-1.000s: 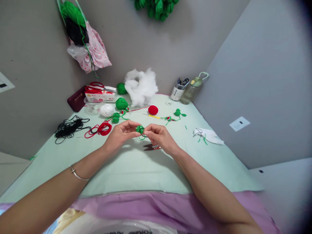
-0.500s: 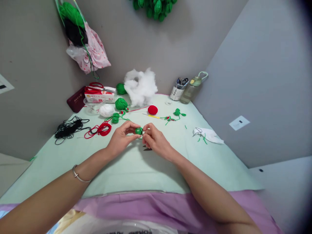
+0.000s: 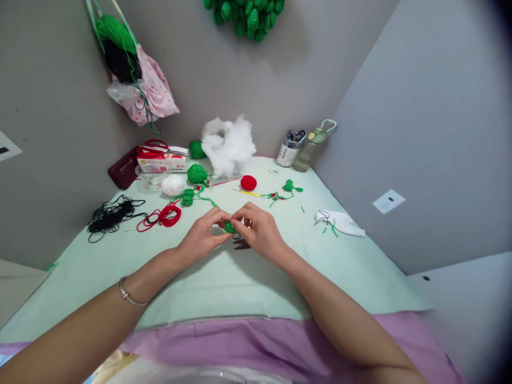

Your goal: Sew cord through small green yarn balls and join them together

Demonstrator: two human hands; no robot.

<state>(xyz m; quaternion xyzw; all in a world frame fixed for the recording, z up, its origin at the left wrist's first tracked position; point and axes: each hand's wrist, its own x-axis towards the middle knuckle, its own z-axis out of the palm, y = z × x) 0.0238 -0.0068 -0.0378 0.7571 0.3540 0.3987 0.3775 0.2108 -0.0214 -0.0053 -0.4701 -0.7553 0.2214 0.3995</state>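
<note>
A tangle of black thread [image 3: 108,216] lies at the far left of the pale green tablecloth [image 3: 224,282], with a loop of red thread [image 3: 164,216] just beside it. Behind them, red scissors [image 3: 154,149] rest on a white box [image 3: 162,162]. A white ball [image 3: 173,185] and a ball of green yarn [image 3: 197,173] sit near the box.

The left hand [image 3: 202,237], with a bracelet [image 3: 128,296] on its wrist, is held just above the middle of the cloth. Its thumb and fingertips are drawn together, pinching a small green ball [image 3: 229,228]. The right hand [image 3: 260,230] meets it from the other side, its fingertips also closed on the ball, so the 2 hands touch around it. A dark tool [image 3: 241,245] lies on the cloth under the right hand; what it is cannot be made out.

Beyond the hands are a heap of white stuffing [image 3: 229,144], a red ball [image 3: 248,183] and a yellow-handled hook [image 3: 250,193]. Farther right sit a green leaf piece [image 3: 288,186], a jar of pens [image 3: 287,150], a bottle [image 3: 308,151] and a white cloth [image 3: 340,221].
</note>
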